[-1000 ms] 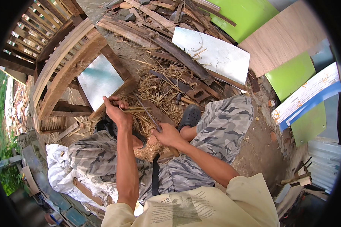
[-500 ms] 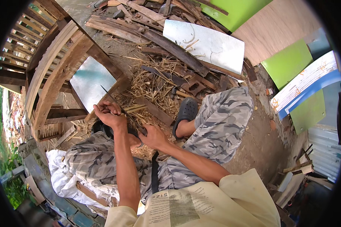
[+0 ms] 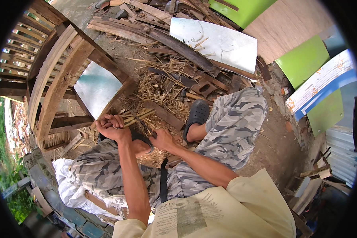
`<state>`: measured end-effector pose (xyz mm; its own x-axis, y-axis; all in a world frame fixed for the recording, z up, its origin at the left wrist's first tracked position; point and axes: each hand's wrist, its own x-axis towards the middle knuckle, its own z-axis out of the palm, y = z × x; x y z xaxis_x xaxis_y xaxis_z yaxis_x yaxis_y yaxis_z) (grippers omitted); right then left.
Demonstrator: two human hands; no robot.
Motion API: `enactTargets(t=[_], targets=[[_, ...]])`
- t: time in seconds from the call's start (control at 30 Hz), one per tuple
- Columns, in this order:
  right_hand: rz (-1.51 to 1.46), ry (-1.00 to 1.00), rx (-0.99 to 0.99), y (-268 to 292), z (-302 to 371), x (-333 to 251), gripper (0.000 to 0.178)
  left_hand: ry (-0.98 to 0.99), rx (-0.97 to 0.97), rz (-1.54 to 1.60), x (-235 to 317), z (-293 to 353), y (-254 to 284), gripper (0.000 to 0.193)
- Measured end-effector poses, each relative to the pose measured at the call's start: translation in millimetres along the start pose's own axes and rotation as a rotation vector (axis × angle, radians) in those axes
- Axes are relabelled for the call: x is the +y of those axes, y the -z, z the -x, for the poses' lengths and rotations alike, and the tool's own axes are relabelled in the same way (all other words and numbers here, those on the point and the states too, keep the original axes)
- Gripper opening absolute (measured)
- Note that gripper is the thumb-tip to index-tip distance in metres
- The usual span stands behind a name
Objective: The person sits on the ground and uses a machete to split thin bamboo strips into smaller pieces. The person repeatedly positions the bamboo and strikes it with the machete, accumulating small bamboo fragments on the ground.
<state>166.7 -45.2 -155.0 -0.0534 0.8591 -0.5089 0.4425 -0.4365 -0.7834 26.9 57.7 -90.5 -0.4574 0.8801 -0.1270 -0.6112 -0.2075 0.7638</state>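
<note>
Head view: The person sits with knees apart, the hands in front of the body between the camouflage trousers [image 3: 238, 121]. The left hand [image 3: 114, 129] is on the near side of a wooden frame [image 3: 65, 77]; its fingers are curled inward. Pale thin strips [image 3: 141, 116] show just beside its fingertips, but whether the hand closes on them cannot be told. The right hand [image 3: 165, 141] is wrapped narrowly around a dark-handled tool [image 3: 153, 135]; its working end is not clear against the litter. The tool is between the two hands, above the left foot's dark clog [image 3: 148, 146]. Straw-like shavings [image 3: 156, 89] and a dark plank [image 3: 165, 115] lie ahead of the hands. The other clog [image 3: 198, 113] rests to the right of the plank.

Caution, as a judgement: if the tool has an edge, a slip toward the left could reach the curled fingers; likely causes are a loose left grip or sudden loss of resistance. A stroke directed downward or toward the body could strike the left foot or the trouser leg, since the clog leaves skin exposed. The black strap [image 3: 163, 180] hangs near the right forearm and could snag. Loose shavings could shift underfoot and upset the seated stance.
</note>
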Motion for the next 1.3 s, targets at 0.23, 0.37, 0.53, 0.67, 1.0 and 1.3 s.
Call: enactTargets(t=[0.23, 0.37, 0.53, 0.67, 1.0, 1.3], targets=[[0.044, -0.002, 0.033, -13, -13, 26, 0.033, 0.02, -0.008, 0.04, 3, 1, 0, 0.056], [0.091, 0.01, 0.003, -8, -10, 23, 0.035, 0.006, 0.022, 0.024, 7, 1, 5, 0.056], [0.059, -0.136, -0.095, -6, -22, 42, 0.041, 0.006, 0.015, 0.055, 6, -2, 10, 0.057], [0.16, -0.062, -0.035, -12, -25, 42, 0.041, 0.016, 0.052, 0.074, 11, -4, 11, 0.057], [0.186, 0.044, 0.004, -12, -19, 32, 0.036, -0.013, 0.073, 0.088, 15, -8, 19, 0.055], [0.225, -0.036, -0.016, -11, -21, 34, 0.036, 0.002, 0.049, 0.117, 16, -6, 21, 0.054]])
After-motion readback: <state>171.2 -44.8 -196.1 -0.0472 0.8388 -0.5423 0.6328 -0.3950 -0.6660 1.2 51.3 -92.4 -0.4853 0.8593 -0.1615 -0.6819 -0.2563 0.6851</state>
